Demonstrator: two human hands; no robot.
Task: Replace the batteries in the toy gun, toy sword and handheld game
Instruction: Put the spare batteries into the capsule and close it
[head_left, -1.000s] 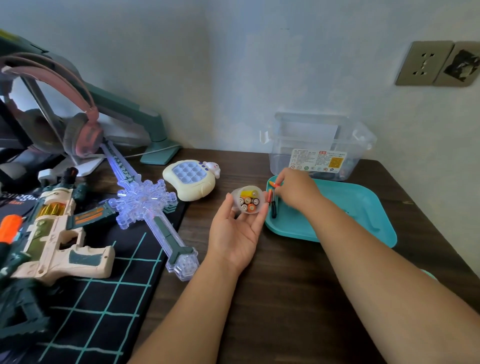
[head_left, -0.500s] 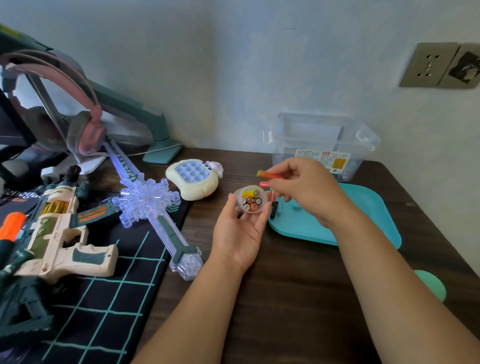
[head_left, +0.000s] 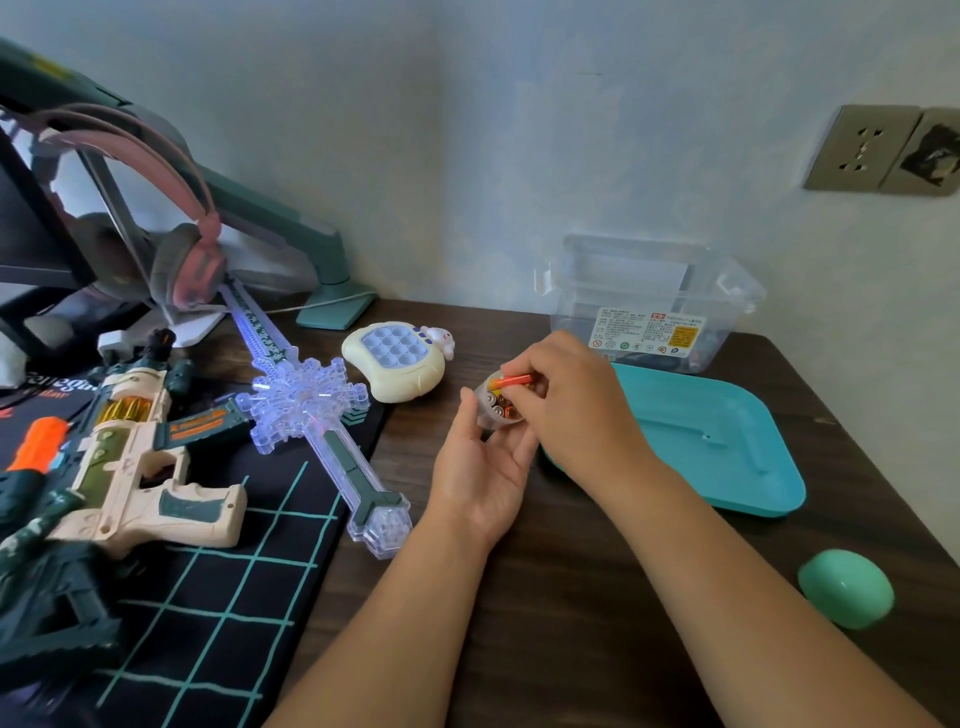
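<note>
My right grip pinches an orange battery, lying left-right, over the cup. My left grip holds that cup.

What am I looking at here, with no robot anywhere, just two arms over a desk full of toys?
There is no machine. A person wears a wide-angle camera on the head, so this single view looks down at their own two hands. The left hand holds a small clear cup with batteries standing in it. The right hand pinches an orange cylinder, probably a battery, just above that cup. On the wooden desk the toy gun lies on a dark grid mat, the toy sword lies across its edge, and the handheld game sits beside them. To the right are a teal tray, a clear plastic box and a green egg-shaped thing.
</note>
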